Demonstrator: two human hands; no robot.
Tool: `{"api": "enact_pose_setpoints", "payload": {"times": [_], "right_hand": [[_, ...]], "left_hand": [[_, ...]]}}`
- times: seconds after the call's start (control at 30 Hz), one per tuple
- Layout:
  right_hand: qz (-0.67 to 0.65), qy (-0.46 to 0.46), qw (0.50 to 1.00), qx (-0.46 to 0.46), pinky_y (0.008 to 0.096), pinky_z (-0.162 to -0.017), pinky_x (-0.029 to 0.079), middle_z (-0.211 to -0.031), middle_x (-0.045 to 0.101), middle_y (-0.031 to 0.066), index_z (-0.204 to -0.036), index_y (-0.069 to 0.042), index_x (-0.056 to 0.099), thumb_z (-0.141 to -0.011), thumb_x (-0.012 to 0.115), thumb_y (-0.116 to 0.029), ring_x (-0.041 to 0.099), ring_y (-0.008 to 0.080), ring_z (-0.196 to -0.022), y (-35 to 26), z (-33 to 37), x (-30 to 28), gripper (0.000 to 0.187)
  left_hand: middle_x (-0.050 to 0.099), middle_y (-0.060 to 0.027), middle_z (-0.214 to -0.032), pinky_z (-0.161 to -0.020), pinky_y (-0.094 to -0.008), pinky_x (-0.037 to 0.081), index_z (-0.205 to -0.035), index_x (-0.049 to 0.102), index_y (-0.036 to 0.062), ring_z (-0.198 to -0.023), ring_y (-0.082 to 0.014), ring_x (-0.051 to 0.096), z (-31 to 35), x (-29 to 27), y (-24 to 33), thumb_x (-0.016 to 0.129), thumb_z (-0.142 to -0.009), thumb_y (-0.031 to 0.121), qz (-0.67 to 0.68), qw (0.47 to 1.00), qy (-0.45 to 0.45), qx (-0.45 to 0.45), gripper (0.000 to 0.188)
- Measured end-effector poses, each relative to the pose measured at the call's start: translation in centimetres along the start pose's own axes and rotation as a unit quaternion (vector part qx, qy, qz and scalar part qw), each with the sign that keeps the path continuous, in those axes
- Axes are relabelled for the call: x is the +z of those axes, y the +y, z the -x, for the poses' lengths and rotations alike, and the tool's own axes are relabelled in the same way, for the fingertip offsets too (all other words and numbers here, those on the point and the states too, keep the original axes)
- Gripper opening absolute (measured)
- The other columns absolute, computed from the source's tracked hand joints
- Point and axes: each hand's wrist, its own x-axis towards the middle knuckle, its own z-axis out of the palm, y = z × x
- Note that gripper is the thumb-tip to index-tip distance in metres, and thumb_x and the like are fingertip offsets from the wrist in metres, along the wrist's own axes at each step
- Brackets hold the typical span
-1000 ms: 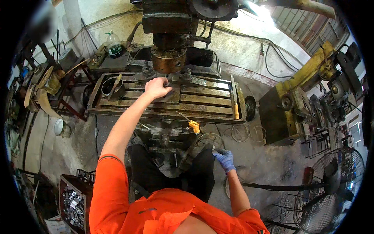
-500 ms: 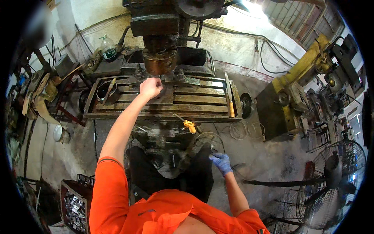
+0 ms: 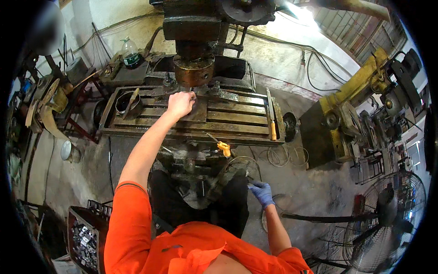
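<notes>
My bare left hand (image 3: 180, 104) reaches forward over the slotted machine table (image 3: 235, 118), just below the round spindle head (image 3: 194, 71). Its fingers are closed, and whatever they grip is hidden. Beside my right knee, my right hand (image 3: 262, 193) wears a blue glove. Its fingers are curled around something dark and small that I cannot make out. A yellow-handled air gun (image 3: 223, 148) hangs at the table's front edge, between my hands. Dark metal clamps (image 3: 223, 94) sit on the table to the right of my left hand.
A dark pot (image 3: 128, 105) with a brush stands at the table's left end. A file (image 3: 272, 121) with an orange handle lies at the right end. A crate of small metal parts (image 3: 84, 244) is at lower left. A large fan (image 3: 385, 219) stands at right, near a yellow machine (image 3: 321, 121).
The whole view has shifted slightly, moving the machine a little to the right in the picture. My left hand stays closed under the spindle head, and my right hand stays by my knee.
</notes>
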Motion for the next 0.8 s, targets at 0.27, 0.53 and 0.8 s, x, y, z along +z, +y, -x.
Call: {"api": "enact_pose_setpoints", "payload": {"times": [0.27, 0.53, 0.8], "right_hand": [[0.010, -0.011, 0.999, -0.046, 0.0227, -0.058, 0.044, -0.081, 0.063, 0.0020, -0.099, 0.002, 0.065, -0.074, 0.067, -0.007, 0.053, 0.0087, -0.067, -1.3, 0.5, -0.7, 0.026], [0.165, 0.074, 0.962, -0.203, 0.0281, -0.067, 0.049, -0.081, 0.066, 0.0065, -0.091, 0.000, 0.066, -0.072, 0.070, -0.008, 0.060, 0.0126, -0.072, -12.7, 1.4, -5.3, 0.020], [-0.053, 0.202, 0.730, -0.651, 0.0365, -0.093, 0.039, -0.115, 0.055, 0.0136, -0.112, 0.001, 0.057, -0.080, 0.060, -0.020, 0.052, 0.0206, -0.106, -43.0, 3.4, -14.0, 0.038]], "left_hand": [[0.063, -0.0144, -0.072, -0.063, -0.0438, 0.049, -0.090, 0.062, 0.0104, -0.072, -0.0322, 0.062, -1.0, 1.8, -1.6, 0.059, -0.077, 0.022, 0.014, 0.999, 0.023, 0.048, 0.017], [0.063, -0.0181, -0.081, -0.068, -0.0437, 0.049, -0.094, 0.058, 0.0030, -0.079, -0.0333, 0.062, -1.3, 1.6, -0.8, 0.064, -0.073, 0.026, 0.045, 0.990, 0.026, -0.133, 0.032], [0.064, -0.0143, -0.089, -0.076, -0.0406, 0.049, -0.100, 0.063, 0.0136, -0.087, -0.0309, 0.061, -1.3, 2.1, -2.9, 0.066, -0.069, 0.028, 0.143, 0.972, 0.027, -0.186, 0.034]]}}
